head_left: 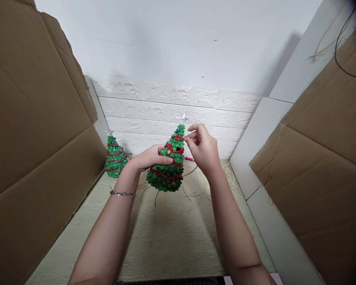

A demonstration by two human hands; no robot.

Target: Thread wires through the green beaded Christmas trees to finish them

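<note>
A small green Christmas tree (166, 174) leans to the right above the table, trimmed with red garland and gold and blue baubles. A clear star (184, 117) tops it. My left hand (151, 157) wraps round its left side, the thumb lying across the front. On the other side, my right hand (203, 146) has its fingers curled, with thumb and fingertips at the upper edge beside the red garland (177, 137). Whatever may be between those fingertips is too small to make out. A second decorated tree (115, 160) stands upright at the back left, beyond my left wrist.
Thin yellow and white wires (195, 194) lie loose behind and right of the held tree. A small red item (189, 158) is near the back wall. Cardboard sheets (41, 103) flank the table (166, 245) on both sides. White brick-patterned panelling (169, 93) closes the back.
</note>
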